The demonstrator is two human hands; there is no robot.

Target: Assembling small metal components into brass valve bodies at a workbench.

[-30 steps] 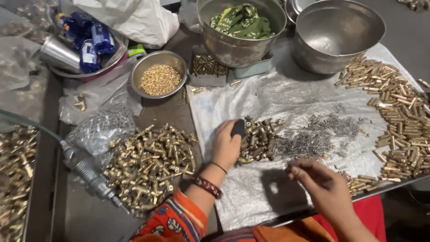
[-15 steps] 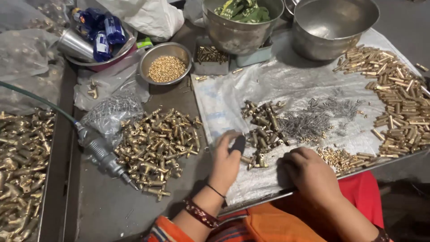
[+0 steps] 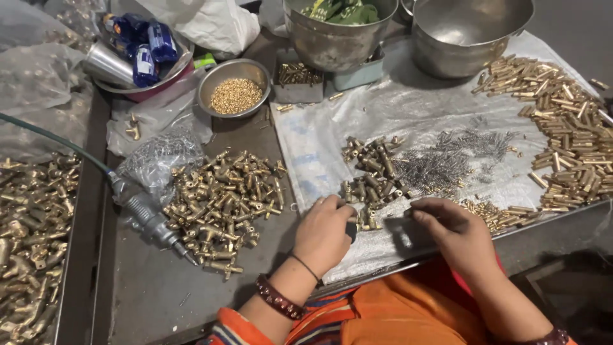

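Note:
My left hand rests on the plastic sheet, its fingers curled around a small dark object and touching a brass fitting at the near edge of a small pile of brass fittings. My right hand lies close beside it, fingers pinched together near the same fitting; what it pinches is too small to tell. A heap of thin silver pins lies just beyond the right hand. A few small brass pieces sit to its right.
A large pile of brass valve fittings lies left of my hands, next to a pneumatic tool on a hose. Brass tubes fill the right side. Steel bowls, a tray of parts and plastic bags stand at the back.
Both hands have drawn in toward the near edge of the sheet and come closer together. The left hand slid back from the fittings pile with the dark object.

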